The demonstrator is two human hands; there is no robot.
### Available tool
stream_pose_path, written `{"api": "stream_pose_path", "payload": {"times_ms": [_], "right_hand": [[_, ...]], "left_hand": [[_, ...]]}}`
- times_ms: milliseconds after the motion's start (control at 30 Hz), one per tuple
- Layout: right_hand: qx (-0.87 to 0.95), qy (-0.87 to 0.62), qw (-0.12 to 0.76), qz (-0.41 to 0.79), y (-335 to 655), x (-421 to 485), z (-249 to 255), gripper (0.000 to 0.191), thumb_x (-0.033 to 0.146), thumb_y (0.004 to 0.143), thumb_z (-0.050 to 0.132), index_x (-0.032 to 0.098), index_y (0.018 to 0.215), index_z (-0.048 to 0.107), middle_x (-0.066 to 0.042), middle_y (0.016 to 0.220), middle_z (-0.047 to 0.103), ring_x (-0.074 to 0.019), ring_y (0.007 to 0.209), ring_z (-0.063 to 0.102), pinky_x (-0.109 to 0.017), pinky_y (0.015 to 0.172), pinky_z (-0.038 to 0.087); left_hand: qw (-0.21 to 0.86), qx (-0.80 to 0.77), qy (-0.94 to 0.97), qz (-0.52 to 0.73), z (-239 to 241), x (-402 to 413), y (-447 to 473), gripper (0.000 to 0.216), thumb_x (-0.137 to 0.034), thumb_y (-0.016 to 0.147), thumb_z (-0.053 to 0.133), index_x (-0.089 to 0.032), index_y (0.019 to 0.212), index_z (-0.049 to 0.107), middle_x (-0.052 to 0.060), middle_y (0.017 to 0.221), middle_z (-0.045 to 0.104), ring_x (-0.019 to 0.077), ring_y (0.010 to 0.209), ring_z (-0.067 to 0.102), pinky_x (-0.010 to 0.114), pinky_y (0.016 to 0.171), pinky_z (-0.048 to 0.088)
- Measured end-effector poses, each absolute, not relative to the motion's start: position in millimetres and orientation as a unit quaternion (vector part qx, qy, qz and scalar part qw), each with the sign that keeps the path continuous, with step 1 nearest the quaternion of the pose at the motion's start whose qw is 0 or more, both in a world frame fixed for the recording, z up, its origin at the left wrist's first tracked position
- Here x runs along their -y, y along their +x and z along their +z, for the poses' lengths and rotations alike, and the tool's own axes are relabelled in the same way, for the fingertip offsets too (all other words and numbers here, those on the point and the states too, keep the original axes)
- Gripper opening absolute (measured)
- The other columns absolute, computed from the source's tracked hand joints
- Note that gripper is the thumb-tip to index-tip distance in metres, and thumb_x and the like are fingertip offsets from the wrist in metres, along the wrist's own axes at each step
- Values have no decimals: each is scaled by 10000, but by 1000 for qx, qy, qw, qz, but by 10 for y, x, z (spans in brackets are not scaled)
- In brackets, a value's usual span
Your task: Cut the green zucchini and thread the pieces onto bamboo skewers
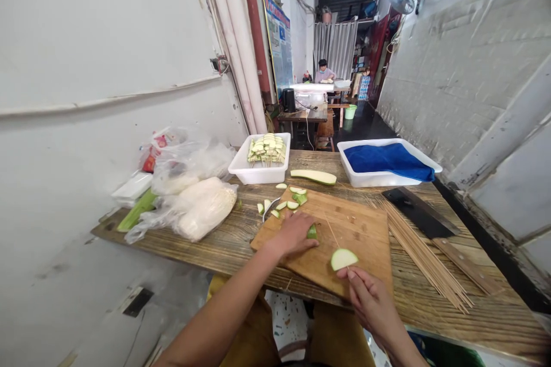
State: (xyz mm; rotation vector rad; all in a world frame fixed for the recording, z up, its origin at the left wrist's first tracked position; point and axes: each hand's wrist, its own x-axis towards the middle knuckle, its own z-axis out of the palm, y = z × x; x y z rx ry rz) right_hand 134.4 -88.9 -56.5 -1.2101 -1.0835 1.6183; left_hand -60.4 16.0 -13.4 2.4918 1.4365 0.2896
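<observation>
1. Plainly, the wooden surface (408, 298) is the biggest thing here, carrying the board, the trays and the tools.
2. On it, a cutting board (357, 223) lies at a slant before the person, with cut pieces (293, 205) on and around its far left corner.
3. Beyond the board stand two white containers: the left tray (258, 176) holds skewered slices (267, 148), the right tray (374, 179) a blue cloth (383, 159).
4. To the board's right lie a cleaver (413, 212), its wooden handle towards the near side, and a loose sheaf of skewers (424, 249).
5. The left hand (297, 235) rests palm down on the board, fingers at a green piece (311, 232); whether that grip is closed around it, I cannot tell.
6. The right hand (368, 292) is over the board's near edge, its grip pinched on a thin skewer (332, 230) just below a half-round slice (343, 259).
7. That slice appears threaded on the skewer, above the near part of the board. It should be light, moist, slightly slippery and apt to split; best held by its rind or flat across both faces.
8. The thin skewer looks light and springy, likely to snap if bent; take it near one end.
</observation>
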Motion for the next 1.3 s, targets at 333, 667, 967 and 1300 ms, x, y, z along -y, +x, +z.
{"api": "stream_pose_path", "payload": {"times_ms": [333,667,967,1300], "right_hand": [[415,-477,420,651,1344,892,-610,464,599,731,530,158,876,526,145,359,239,-14,283,94,-145,288,86],[421,-477,404,658,1383,986,-517,463,599,746,514,163,900,528,142,363,236,-19,302,94,-145,291,96],[468,-446,368,668,1270,1048,-364,459,577,798,459,149,934,553,126,386,251,-30,317,155,-159,316,108],[507,-441,358,648,1208,1060,-384,460,570,821,430,138,913,557,113,405,271,-39,345,184,-173,347,115]], "left_hand": [[67,-438,896,38,-113,-98,-482,422,-226,762,568,-190,1169,464,113,1175,556,265,1056,516,404,894,315],[502,-430,623,419,-175,-152,-625,622,-217,675,684,-198,1247,440,144,1234,525,248,1110,514,422,959,365],[696,-303,334,559,-78,-168,-885,451,-47,754,576,-143,1191,518,110,1097,618,164,1031,578,294,948,417],[702,-363,264,553,-68,-106,-765,142,-125,812,532,-73,917,612,136,1007,657,215,950,625,365,902,476]]}}
